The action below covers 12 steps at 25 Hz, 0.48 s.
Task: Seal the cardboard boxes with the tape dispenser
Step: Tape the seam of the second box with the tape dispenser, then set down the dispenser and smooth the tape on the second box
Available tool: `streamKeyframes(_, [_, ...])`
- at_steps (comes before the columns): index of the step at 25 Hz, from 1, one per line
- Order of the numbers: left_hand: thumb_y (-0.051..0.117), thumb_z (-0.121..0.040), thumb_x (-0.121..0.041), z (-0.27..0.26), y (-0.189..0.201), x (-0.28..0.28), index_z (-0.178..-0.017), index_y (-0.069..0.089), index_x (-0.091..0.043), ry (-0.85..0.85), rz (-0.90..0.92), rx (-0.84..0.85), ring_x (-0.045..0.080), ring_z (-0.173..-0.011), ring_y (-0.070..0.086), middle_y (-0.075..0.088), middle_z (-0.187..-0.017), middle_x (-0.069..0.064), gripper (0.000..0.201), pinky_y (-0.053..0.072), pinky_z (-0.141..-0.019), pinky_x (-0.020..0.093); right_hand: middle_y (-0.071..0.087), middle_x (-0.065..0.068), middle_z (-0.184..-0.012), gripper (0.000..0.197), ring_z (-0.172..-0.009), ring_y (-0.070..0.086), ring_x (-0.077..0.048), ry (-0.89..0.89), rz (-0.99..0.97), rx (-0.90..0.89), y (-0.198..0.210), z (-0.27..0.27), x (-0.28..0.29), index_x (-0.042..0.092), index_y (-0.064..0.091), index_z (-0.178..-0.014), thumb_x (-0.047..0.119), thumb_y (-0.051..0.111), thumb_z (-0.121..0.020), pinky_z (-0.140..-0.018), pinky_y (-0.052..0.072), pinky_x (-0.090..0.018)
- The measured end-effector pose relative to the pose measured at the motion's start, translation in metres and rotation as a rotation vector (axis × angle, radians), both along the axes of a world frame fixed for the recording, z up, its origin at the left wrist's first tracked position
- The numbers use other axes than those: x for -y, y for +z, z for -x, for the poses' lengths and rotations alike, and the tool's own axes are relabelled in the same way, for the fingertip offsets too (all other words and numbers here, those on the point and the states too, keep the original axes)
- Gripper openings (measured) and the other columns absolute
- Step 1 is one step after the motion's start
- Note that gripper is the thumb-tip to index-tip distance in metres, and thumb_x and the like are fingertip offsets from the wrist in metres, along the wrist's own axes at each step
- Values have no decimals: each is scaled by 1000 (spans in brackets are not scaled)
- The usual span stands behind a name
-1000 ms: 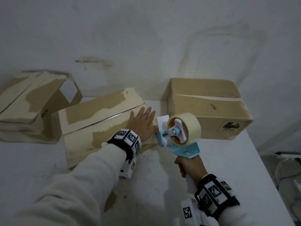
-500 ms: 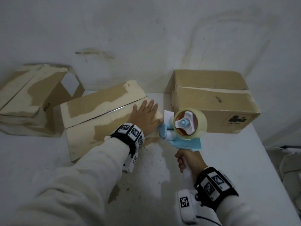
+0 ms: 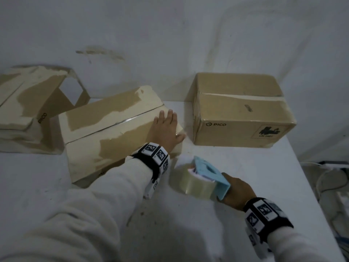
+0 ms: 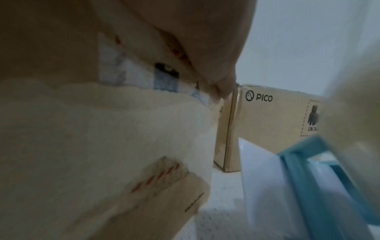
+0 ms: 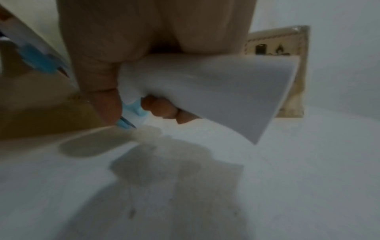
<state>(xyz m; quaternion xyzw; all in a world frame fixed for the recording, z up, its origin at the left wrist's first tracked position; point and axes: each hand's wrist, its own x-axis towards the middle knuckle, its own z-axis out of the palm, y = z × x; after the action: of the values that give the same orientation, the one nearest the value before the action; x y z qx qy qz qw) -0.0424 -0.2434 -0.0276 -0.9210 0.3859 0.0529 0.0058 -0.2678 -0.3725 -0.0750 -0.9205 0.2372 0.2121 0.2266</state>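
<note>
My left hand [image 3: 166, 129] lies flat with straight fingers on the right end of the middle cardboard box [image 3: 113, 133], whose top is covered in pale tape patches. My right hand [image 3: 236, 191] grips the white handle [image 5: 205, 91] of the blue tape dispenser [image 3: 209, 173], tipped on its side low over the table in front of the box. Its clear tape roll [image 3: 190, 184] faces left. The left wrist view shows the dispenser's blue frame [image 4: 308, 175] close by the box's end face [image 4: 102, 146]. A second closed box [image 3: 239, 112], printed PICO, stands to the right.
A third taped box [image 3: 28, 104] with a raised flap sits at the far left against the white wall. The white table [image 3: 245, 163] ends at the right, where cables [image 3: 324, 178] lie below its edge.
My right hand has pulled the dispenser down and back from the box's right end and tipped it onto its side near the table. My left hand stays on the box.
</note>
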Motion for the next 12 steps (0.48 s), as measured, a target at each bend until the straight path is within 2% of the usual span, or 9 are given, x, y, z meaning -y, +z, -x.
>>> streamKeyframes(2, [36, -91, -59, -3, 1, 1, -149, 6, -7, -35, -50, 20, 35, -145, 8, 6, -159, 12, 84, 14, -117, 43, 60, 0, -115, 39, -106, 59, -26, 219, 71, 1, -11, -8, -1, 19, 44, -116, 34, 57, -82, -77, 43, -30])
streamKeyframes(5, [36, -90, -59, -7, 3, -1, -149, 6, -8, -122, -76, 31, 34, -145, 7, 6, -159, 11, 83, 15, -117, 42, 52, -5, -120, 45, -111, 52, -29, 407, 164, -29, -31, -21, -3, 18, 40, -124, 23, 55, -81, -85, 37, -35])
streamKeyframes(7, [35, -91, -58, -9, 4, -3, -150, 5, -9, -197, -79, 16, 32, -146, 3, 3, -159, 9, 82, 12, -118, 41, 50, -8, -120, 50, -110, 50, -31, 495, 230, -31, -35, -32, -7, 16, 40, -126, 21, 58, -80, -85, 35, -38])
streamKeyframes(8, [35, -91, -57, -11, 4, -5, -150, 4, -9, -232, -81, 2, 31, -147, 1, 1, -160, 8, 82, 9, -119, 40, 53, -8, -115, 53, -104, 54, -31, 538, 262, 12, -35, -37, -10, 17, 42, -122, 23, 65, -74, -83, 38, -40])
streamKeyframes(9, [36, -91, -56, -13, 5, -5, -150, 3, -10, -263, -83, -14, 29, -147, -2, -1, -160, 8, 82, 7, -119, 40, 59, -6, -104, 61, -93, 59, -31, 574, 299, 27, -34, -40, -13, 20, 46, -113, 27, 76, -61, -78, 43, -43])
streamKeyframes(10, [36, -92, -55, -15, 5, -5, -150, 2, -10, -291, -86, -28, 29, -147, -4, -3, -160, 8, 82, 5, -119, 39, 63, -3, -90, 71, -77, 63, -29, 592, 338, 6, -33, -44, -16, 23, 47, -101, 30, 84, -41, -67, 50, -45])
streamKeyframes(11, [37, -92, -55, -17, 4, -6, -150, 1, -9, -313, -91, -34, 28, -147, -5, -4, -159, 8, 82, 4, -119, 39, 64, 0, -79, 78, -66, 64, -26, 545, 355, -16, -38, -46, -17, 26, 48, -91, 32, 86, -23, -57, 53, -46])
streamKeyframes(12, [38, -92, -54, -19, 4, -6, -150, 0, -9, -330, -92, -31, 28, -147, -5, -5, -159, 8, 82, 4, -119, 38, 64, 1, -73, 78, -61, 64, -25, 523, 372, -12, -43, -50, -18, 27, 52, -85, 33, 85, -14, -53, 53, -48])
